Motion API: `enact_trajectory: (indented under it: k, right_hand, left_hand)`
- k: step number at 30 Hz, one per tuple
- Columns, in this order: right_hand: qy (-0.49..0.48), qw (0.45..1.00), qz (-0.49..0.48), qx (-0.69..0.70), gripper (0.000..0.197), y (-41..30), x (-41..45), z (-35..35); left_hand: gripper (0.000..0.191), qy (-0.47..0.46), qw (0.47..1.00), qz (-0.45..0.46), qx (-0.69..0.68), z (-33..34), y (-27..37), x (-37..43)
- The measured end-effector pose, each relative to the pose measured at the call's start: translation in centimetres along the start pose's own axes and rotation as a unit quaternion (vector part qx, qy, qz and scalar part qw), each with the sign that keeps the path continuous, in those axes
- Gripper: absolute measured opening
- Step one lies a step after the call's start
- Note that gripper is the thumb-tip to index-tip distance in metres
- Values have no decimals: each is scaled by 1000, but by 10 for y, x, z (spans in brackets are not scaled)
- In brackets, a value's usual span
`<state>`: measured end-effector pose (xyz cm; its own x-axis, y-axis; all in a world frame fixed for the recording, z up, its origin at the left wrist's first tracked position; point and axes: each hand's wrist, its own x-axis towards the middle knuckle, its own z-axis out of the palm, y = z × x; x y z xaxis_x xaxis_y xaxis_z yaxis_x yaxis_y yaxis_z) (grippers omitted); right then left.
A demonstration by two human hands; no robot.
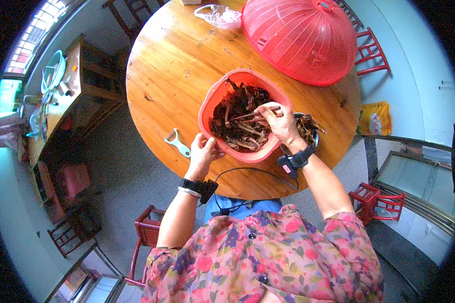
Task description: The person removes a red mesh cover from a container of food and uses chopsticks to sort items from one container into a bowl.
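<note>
A red plastic basin (250, 153) on the round wooden table holds a heap of dark, dried, stringy plant pieces (242, 113), some with paler stems. My right hand (282, 123) is over the basin's right side and grips wooden chopsticks (255, 113), whose tips reach into the heap. At the basin's lower left rim is my left hand (204, 151), thumb and fingers at the wall; whether it pinches the rim cannot be told. Partly behind my right hand and wrist, a bowl (317, 139) holds more brown dried pieces (307, 127). A light-blue peeler (179, 144) lies left of my left hand.
A red mesh food cover (303, 41) and a crumpled clear plastic bag (219, 17) are on the far part of the round table (166, 83). A black cable (250, 169) runs over the near edge. Red chairs (149, 227) and a yellow bag (375, 118) stand around the table.
</note>
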<state>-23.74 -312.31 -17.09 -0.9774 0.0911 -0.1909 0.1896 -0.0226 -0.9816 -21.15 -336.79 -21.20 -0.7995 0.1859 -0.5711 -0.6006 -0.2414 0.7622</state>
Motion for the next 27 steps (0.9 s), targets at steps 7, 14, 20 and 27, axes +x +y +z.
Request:
enact_trajectory:
  k: [7,14,20,27]
  right_hand:
    - [-37,989,-25,-143,19,-31,-23,-34]
    - [31,993,-39,-103,24,-57,-31,-34]
    - [4,984,-70,-164,22,-74,-38,-22]
    - [-134,924,-201,-296,13,-78,-63,-12]
  left_hand:
    - [17,5,1000,-7,3,-8,-1,9]
    - [17,-10,1000,-18,1,-23,-4,22]
    - [18,-13,1000,-20,-9,-25,-11,25]
    - [18,14,1000,-8,6,-11,-8,11]
